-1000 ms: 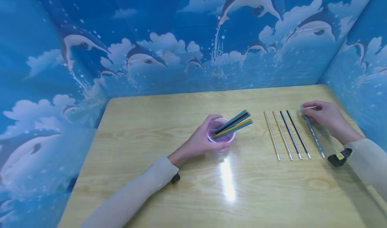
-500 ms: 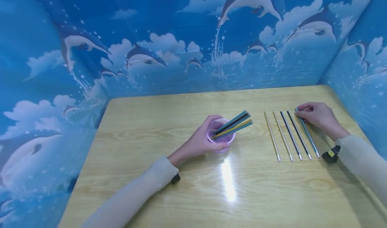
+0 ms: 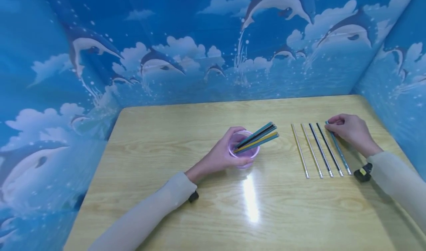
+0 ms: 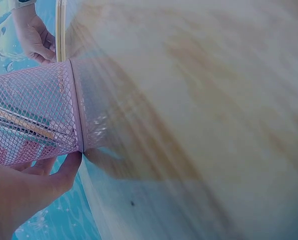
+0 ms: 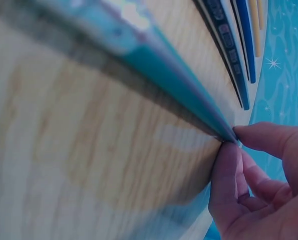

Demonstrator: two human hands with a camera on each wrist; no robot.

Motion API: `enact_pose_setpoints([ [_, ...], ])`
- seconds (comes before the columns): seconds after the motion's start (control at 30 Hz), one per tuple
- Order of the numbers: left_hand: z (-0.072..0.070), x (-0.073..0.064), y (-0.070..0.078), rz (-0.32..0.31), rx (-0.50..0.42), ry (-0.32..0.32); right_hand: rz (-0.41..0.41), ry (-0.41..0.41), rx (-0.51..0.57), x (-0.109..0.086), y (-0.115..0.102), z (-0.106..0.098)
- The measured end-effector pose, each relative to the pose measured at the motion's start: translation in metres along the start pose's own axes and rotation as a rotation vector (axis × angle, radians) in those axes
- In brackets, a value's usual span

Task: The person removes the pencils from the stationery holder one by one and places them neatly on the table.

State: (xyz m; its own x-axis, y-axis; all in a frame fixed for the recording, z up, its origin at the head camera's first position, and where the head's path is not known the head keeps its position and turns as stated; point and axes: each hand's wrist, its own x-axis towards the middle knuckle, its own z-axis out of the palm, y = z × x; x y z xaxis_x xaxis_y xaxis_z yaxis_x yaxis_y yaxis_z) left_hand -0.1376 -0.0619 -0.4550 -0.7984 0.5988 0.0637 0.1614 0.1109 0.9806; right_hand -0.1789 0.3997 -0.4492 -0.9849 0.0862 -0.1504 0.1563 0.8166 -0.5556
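Note:
My left hand (image 3: pixel 221 154) grips a pink mesh pencil cup (image 3: pixel 237 138) around its side. Several teal, black and yellow pencils (image 3: pixel 256 136) lean out of it to the right. In the left wrist view the cup's mesh wall (image 4: pixel 38 95) shows pencils inside, and its base is at the tabletop. Over at the right, my right hand (image 3: pixel 352 131) pinches the far end of a teal pencil (image 3: pixel 339 151) lying on the table. The right wrist view has thumb and finger meeting at the tip of that teal pencil (image 5: pixel 176 87).
Left of the teal pencil lie two dark pencils (image 3: pixel 321 151) and two yellowish ones (image 3: pixel 300 151), roughly parallel, eraser ends toward me. The wood-grain table (image 3: pixel 159 140) is bounded by a blue dolphin-print backdrop (image 3: pixel 186 58) behind and at both sides.
My right hand has slid the teal pencil left across the table, closer to the row of pencils, nearly parallel with it. The left hand and cup have stayed put.

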Motion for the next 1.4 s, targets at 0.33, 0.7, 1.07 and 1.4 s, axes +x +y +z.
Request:
enact_pose_setpoints([
  [0.33,0.001,0.001,0.0,0.023,-0.033,-0.009,0.012,0.033,0.032,-0.014,-0.006,-0.001],
  [0.7,0.002,0.0,0.001,0.0,-0.015,-0.001,-0.024,0.105,0.765,-0.055,-0.058,0.014],
  [1.07,0.001,0.0,0.0,-0.005,-0.022,-0.004,-0.301,0.038,0.927,-0.1,-0.121,0.06],
  [1.4,0.002,0.001,-0.001,0.01,-0.003,0.0,-0.31,-0.001,0.814,-0.119,-0.155,0.08],
])
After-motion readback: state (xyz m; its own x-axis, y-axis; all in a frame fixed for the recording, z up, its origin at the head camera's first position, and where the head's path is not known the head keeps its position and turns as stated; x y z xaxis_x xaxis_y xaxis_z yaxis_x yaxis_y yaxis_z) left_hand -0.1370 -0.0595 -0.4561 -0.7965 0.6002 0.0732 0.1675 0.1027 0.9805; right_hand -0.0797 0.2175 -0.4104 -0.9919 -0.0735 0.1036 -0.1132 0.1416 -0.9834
